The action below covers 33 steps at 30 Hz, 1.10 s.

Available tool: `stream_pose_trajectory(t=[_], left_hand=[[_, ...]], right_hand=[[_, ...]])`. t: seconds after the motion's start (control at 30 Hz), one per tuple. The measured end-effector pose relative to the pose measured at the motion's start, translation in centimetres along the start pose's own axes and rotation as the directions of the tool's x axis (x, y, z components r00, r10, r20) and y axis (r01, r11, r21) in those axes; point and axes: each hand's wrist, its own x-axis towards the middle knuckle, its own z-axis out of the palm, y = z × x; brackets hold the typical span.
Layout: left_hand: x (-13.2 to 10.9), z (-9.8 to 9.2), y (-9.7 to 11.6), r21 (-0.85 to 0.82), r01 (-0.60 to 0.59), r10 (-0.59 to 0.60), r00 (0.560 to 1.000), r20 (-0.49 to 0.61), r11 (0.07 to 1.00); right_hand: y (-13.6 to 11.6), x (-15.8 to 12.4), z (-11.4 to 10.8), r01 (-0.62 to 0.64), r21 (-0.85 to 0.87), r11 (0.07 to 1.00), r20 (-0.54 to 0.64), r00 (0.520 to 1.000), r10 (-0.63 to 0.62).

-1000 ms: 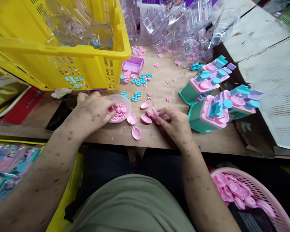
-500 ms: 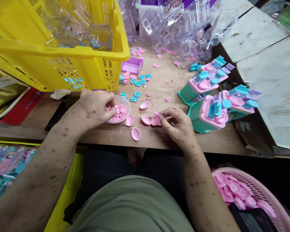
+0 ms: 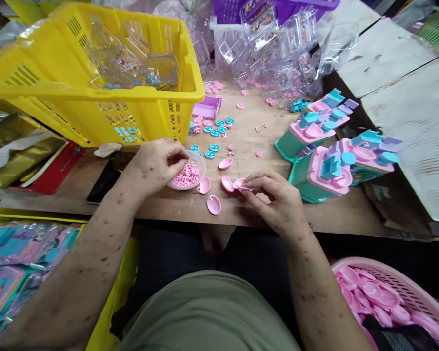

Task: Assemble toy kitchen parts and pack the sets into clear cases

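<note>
My left hand (image 3: 161, 163) hangs over the rim of a clear round bowl (image 3: 202, 170) filled with tiny pink plastic pieces (image 3: 186, 175). Its thumb and forefinger pinch together, and whatever may be between them is hidden. A pink oval plastic dish (image 3: 245, 188), seen nearly edge-on, is between the thumb and fingers of my right hand (image 3: 272, 197), low over the table. Beside that hand lies another pink oval dish (image 3: 227, 184). More such dishes lie loose nearer the bowl, including one with a small spout-like piece (image 3: 214, 204) at its edge.
Green and pink toy kitchen units (image 3: 314, 170) stand at right. A yellow crate (image 3: 149, 112) with clear plastic packs fills the back left. Blue discs (image 3: 214, 132) and small pink parts dot the table (image 3: 249, 136). A pink basket (image 3: 406, 282) of dishes sits lower right.
The whole view has shifted, so things appear farther right and slightly lower. My left hand has risen a little from the pieces in the bowl. My right hand has tilted its pink dish lower.
</note>
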Motion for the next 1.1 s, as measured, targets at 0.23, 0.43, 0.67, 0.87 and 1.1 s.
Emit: stream_pose_trajectory(t=[0.23, 0.43, 0.67, 0.87, 1.1], left_hand=[[-2.1, -1.0, 4.4, -0.526, 0.049, -0.01, 0.997, 0.077, 0.849], [-4.5, -1.7, 7.5, -0.67, 0.11, 0.102, 0.958, 0.269, 0.734], [-6.5, -1.9, 7.8, -0.556, -0.001, 0.063, 0.994, 0.093, 0.831], [-7.1, -2.4, 9.0, -0.505, -0.162, 0.237, 0.967, 0.089, 0.848], [-7.2, -2.6, 9.6, -0.462, -0.233, 0.31, 0.946, 0.098, 0.856]], right_hand=[[-4.1, 0.1, -0.1, 0.181, 0.144, 0.973, -0.024, 0.984, -0.179], [-6.3, -0.2, -0.3, 0.214, 0.213, 0.953, -0.013, 0.976, -0.216], [-7.1, -1.1, -0.8, 0.205, 0.286, 0.936, 0.037, 0.974, -0.225], [-8.2, -1.2, -1.8, 0.231, 0.271, 0.935, 0.067, 0.964, -0.258], [-8.6, -1.5, -1.9, 0.247, 0.304, 0.92, 0.052, 0.96, -0.275]])
